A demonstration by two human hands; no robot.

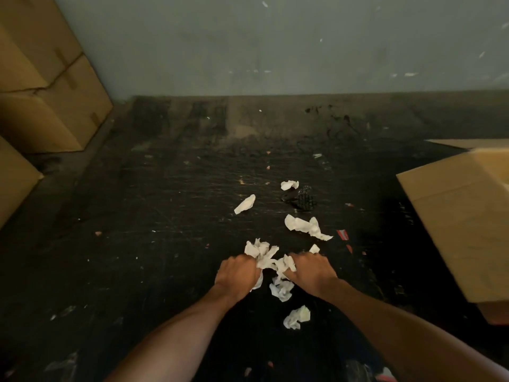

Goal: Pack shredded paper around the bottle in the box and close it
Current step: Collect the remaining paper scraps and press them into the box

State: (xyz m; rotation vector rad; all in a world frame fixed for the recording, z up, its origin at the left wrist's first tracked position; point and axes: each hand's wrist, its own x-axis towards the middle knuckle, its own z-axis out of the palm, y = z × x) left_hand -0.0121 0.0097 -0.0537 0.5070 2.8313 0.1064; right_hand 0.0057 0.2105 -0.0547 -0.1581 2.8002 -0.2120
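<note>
My left hand (pixel 238 274) and my right hand (pixel 312 268) are both closed on a bunch of white torn paper (pixel 265 256), low over the dark floor. More crumpled white scraps lie around them: one strip (pixel 245 204) further out, a larger piece (pixel 305 227) to the right, a small one (pixel 289 185) beyond it, and two (pixel 297 317) nearer me. The cardboard box (pixel 465 224) stands at the right edge with a flap raised. Its inside and the bottle are hidden from view.
Stacked brown cartons (pixel 49 86) fill the far left corner against a grey wall. A small dark object (pixel 301 199) lies on the floor among the scraps. The black floor (pixel 165 216) is scuffed and littered with tiny bits.
</note>
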